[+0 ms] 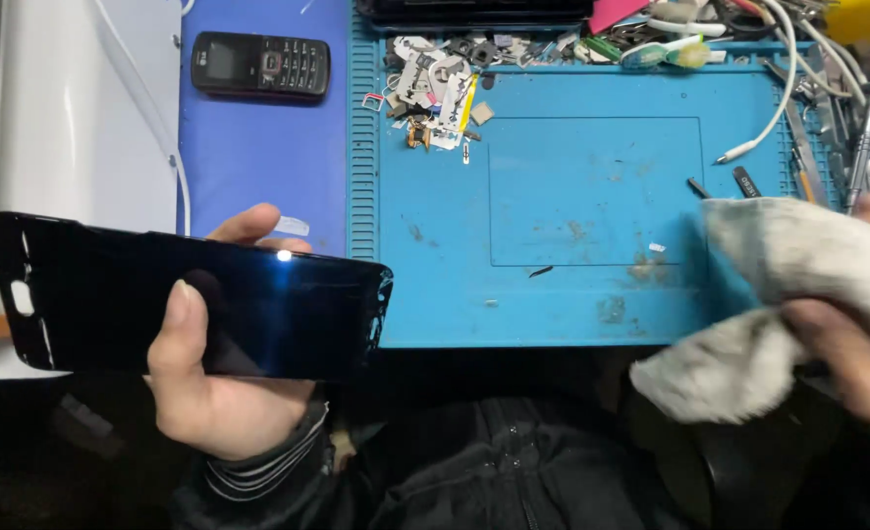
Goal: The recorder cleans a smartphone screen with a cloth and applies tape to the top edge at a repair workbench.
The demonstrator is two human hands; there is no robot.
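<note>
- My left hand (pixel 209 393), low in the left of the frame, is closed around a black glass phone panel (pixel 190 299), thumb across its glossy face, held flat above my lap.
- My right hand (pixel 852 358), at the right edge, is bunched tight on a grubby white cloth (pixel 779 294), clear of the panel.
- I judge this as the wiping step: next the cloth must meet the glass, with light pressure.
- Farther up, the blue mat (pixel 592 196) on the worktop carries small parts (pixel 435 88); a black keypad phone (pixel 261 65) lies upper left.
</note>
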